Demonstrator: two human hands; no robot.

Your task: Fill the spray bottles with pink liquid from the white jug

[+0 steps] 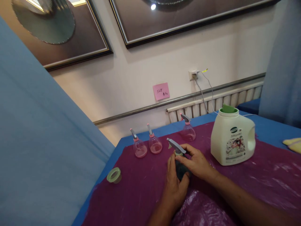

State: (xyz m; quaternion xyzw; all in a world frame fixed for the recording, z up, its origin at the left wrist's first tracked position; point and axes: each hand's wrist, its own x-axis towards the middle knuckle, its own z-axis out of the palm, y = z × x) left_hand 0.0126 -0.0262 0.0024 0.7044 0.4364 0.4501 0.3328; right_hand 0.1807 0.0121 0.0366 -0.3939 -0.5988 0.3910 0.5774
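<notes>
Gripping a dark spray bottle (181,169), left fingers (173,164) wrap it while right fingers (184,161) clasp its collar (178,154).

Left hand (176,185), right hand (199,163): bare (both forearms (237,197) too).

A pale-walled room hung with blue, with a covered worktop below large framed pictures.
The pale wall (136,72) carried two dark-edged frames, a left picture (84,39) and a right picture (199,18), both cut off at the top; bright reflections of light showed on them. A pink note (161,91) with handwriting was stuck beneath, left of a wall socket (193,75) with cables (201,91) trailing down. A grey pipe (141,110) ran along the wall above a white radiator (244,95). Blue hangings framed the scene, a left drape (35,125) and a right drape (282,62). A shiny purple sheet (131,197) covered most of the blue worktop (270,121).
</notes>
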